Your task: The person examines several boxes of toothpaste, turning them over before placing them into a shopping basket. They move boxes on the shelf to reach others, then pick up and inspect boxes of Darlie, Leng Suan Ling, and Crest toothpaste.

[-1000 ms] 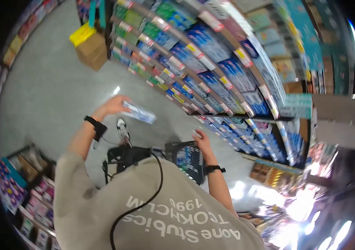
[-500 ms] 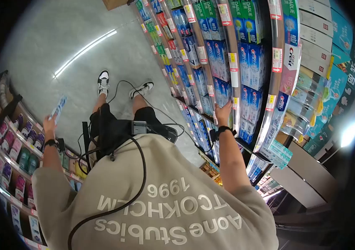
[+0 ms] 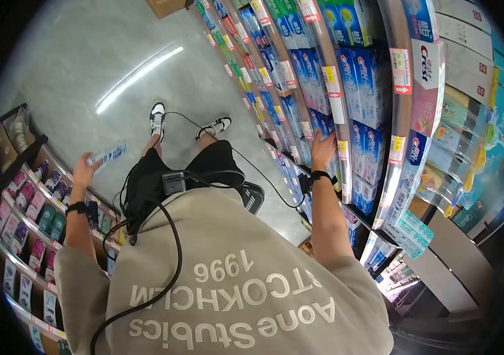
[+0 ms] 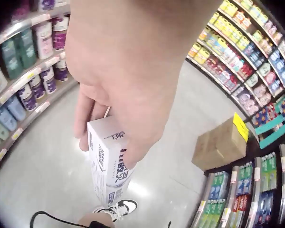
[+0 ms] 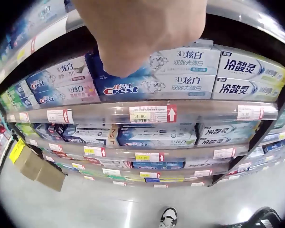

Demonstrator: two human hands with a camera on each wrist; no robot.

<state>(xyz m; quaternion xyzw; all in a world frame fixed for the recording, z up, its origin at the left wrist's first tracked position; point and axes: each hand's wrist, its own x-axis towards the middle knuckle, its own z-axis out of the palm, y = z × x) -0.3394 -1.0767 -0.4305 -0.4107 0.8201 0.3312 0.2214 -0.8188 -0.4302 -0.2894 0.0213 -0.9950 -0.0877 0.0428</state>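
Shelving (image 3: pixel 347 112): toothpaste aisle, running along the scene's right; rows of boxed toothpaste lying lengthwise behind price strips.

Opposite shelving (image 3: pixel 21 219): standing at the scene's left, carrying bottles.

Floor (image 3: pixel 98 65): grey, lying between the two runs; a cardboard carton (image 4: pixel 221 145) is sitting on it at the far end.

Person: standing in the aisle in a beige printed top, cables trailing from a waist pack.

Right hand (image 3: pixel 323 148): reaching to the right-hand shelving, fingers lying against a blue Crest box (image 5: pixel 147 85). The wrist view is hiding the fingertips, so whether they are pinching the box cannot be told. This hand is the nearer one to the shelf stock.

Left hand (image 3: pixel 83 171): held out toward the left, well apart from the Crest shelf.

White box (image 4: pixel 107 164): sitting in the left hand, fingers and thumb curling round its upper end, long axis pointing away from the palm toward the floor.
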